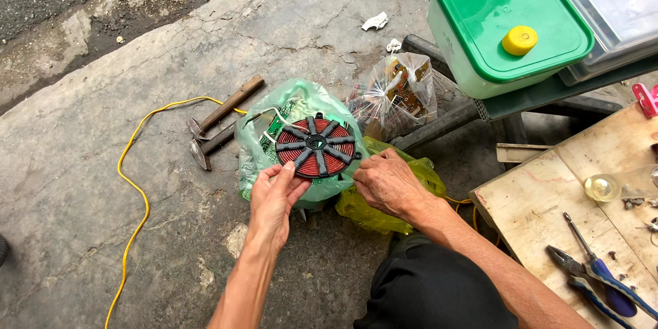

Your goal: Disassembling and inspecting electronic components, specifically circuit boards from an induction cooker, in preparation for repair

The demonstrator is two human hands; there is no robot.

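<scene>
Round copper coil disc (pixel 316 147) lies flat atop green plastic bag (pixel 271 144) on the concrete, just far of both hands. Left hand (pixel 274 195) pinches its near-left rim, fingers partly curled. Right hand (pixel 387 181) grips bag and disc edge at right, curled. Both equally near. Hammer (pixel 219 123) lies left.

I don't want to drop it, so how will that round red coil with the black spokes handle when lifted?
The coil disc probably stays stiff: black ribs brace its flat windings. It looks dense, so likely heavy for its size. The left hand and right hand hold its edges over a green plastic bag, which is floppy and may slide.
</scene>
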